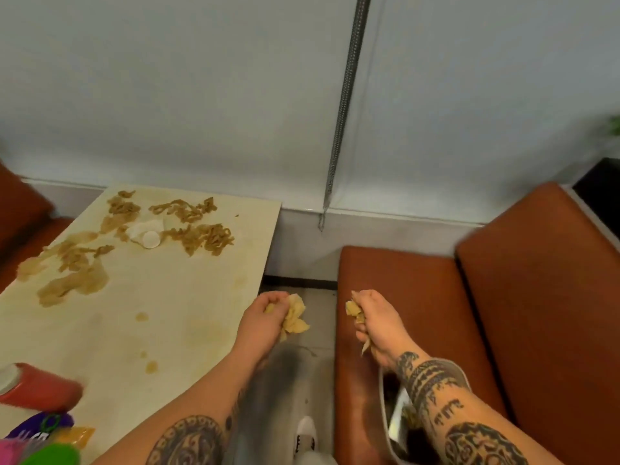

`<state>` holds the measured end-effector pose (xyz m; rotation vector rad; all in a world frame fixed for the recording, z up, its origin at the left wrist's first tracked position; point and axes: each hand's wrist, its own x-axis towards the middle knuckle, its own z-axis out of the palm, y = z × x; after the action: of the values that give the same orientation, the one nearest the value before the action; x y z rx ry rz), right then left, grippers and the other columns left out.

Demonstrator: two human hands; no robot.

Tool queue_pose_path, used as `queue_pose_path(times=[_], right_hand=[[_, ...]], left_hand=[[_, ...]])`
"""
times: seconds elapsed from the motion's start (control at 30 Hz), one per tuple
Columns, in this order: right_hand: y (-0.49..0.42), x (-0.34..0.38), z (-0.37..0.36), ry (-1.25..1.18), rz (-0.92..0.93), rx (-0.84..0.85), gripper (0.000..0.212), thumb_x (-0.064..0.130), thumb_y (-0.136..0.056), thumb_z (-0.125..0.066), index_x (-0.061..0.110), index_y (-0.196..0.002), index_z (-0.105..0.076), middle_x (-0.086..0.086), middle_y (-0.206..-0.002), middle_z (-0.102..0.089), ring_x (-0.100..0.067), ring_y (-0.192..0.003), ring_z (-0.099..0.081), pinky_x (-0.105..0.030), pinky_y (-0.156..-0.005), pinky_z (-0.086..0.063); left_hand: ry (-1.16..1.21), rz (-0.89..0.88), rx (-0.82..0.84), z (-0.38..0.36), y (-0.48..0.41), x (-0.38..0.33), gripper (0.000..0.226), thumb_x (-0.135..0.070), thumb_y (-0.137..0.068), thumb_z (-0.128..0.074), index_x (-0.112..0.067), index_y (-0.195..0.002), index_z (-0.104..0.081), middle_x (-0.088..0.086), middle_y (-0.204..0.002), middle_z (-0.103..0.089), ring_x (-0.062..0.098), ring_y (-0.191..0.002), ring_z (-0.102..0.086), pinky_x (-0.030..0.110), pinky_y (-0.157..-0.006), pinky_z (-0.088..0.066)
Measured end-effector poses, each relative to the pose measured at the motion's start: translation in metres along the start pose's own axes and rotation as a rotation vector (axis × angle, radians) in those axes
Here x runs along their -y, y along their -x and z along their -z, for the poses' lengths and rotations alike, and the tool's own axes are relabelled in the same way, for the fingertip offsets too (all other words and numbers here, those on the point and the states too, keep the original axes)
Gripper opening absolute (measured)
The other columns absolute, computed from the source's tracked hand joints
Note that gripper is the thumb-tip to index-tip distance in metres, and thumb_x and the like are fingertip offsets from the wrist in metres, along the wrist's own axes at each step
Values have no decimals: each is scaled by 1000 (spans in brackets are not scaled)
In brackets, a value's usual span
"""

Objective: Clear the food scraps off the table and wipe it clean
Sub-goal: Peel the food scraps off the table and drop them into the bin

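Note:
A cream table (pixel 174 297) carries brown noodle scraps (pixel 198 226), a wet brown sauce smear (pixel 72 280) and a white lid on crumpled paper (pixel 147 234) at its far end. My left hand (pixel 265 317) hovers just past the table's right edge over the floor and grips a soggy yellowish wad (pixel 297 318). My right hand (pixel 375 322) is above the orange seat and grips another yellowish wad (pixel 354 310). Under my right forearm a white-rimmed container (pixel 399 427) with dark contents rests on the seat, mostly hidden.
An orange bench seat (pixel 419 297) and its backrest (pixel 543 280) stand on the right. A red bottle (pixel 37 385) lies at the table's near left, beside colourful cloths or packets (pixel 47 437). The wall (pixel 201 95) runs behind the table. Small sauce drops (pixel 149 364) dot the tabletop.

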<state>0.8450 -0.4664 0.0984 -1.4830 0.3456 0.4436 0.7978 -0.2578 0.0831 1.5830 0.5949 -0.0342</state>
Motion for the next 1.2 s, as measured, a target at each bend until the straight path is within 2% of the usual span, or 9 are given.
queue_pose_path(times=[0.23,0.43,0.53,0.63,0.73,0.83,0.9,1.03,1.2], right_hand=[[22,-29,103,-74,-9,-224,14,24,-102,-56,11,-95,-54,-10,-81,-54,-13,-53,-45,-27,-46,-36],[32,-52,155,-116,-86,-323,18,25,-102,-55,8,-103,-58,-13,-84,-62,-22,-58,-60,-35,-51,-46],[37,-64,169,-123,-108,-348,18,23,-102,-55,6,-105,-60,-13,-85,-65,-22,-61,-66,-41,-63,-54],[39,-76,183,-10,-167,-384,18,21,-103,-50,9,-107,-62,-12,-92,-69,-20,-72,-70,-39,-68,-59],[37,-93,193,19,-253,-361,12,20,-99,-52,13,-101,-62,-10,-91,-64,-24,-81,-62,-39,-75,-58],[39,-109,200,73,-278,-383,3,16,-94,-61,15,-92,-59,-7,-77,-58,-20,-67,-56,-34,-64,-53],[40,-118,204,128,-266,-437,7,13,-92,-66,12,-94,-59,-5,-74,-61,-18,-62,-56,-35,-59,-49],[41,-129,212,149,-321,-488,14,10,-91,-69,13,-102,-61,-10,-90,-67,-21,-70,-62,-35,-64,-56],[42,-144,222,197,-350,-537,11,13,-86,-69,17,-96,-64,-11,-90,-70,-28,-79,-70,-51,-79,-62]], left_hand=[[-53,-15,273,-107,24,-19,12,-30,-98,-66,-30,-106,-74,0,-95,-77,19,-80,-75,29,-60,-60],[-340,-86,458,-181,36,-17,9,-35,-93,-70,-33,-101,-73,-6,-96,-73,12,-85,-70,27,-72,-58],[-446,-17,511,-207,45,-5,10,-36,-89,-73,-29,-97,-70,-7,-92,-71,13,-80,-66,30,-74,-56],[-426,107,566,-223,56,2,12,-29,-91,-69,-25,-101,-68,-2,-90,-68,15,-72,-61,29,-62,-54],[-410,201,602,-231,64,9,10,-23,-95,-62,-18,-103,-67,-1,-89,-63,15,-75,-56,24,-55,-47],[-386,280,663,-239,73,14,4,-21,-94,-62,-20,-97,-60,2,-90,-57,18,-79,-51,29,-67,-43],[-370,322,699,-243,77,17,11,-27,-91,-63,-18,-96,-63,1,-92,-63,19,-81,-56,31,-73,-46],[-388,333,728,-250,82,20,22,-33,-93,-62,-27,-113,-70,2,-117,-69,16,-93,-61,34,-81,-50],[-440,314,728,-247,83,23,21,-33,-96,-62,-28,-117,-68,-1,-121,-66,17,-108,-58,39,-93,-50]])
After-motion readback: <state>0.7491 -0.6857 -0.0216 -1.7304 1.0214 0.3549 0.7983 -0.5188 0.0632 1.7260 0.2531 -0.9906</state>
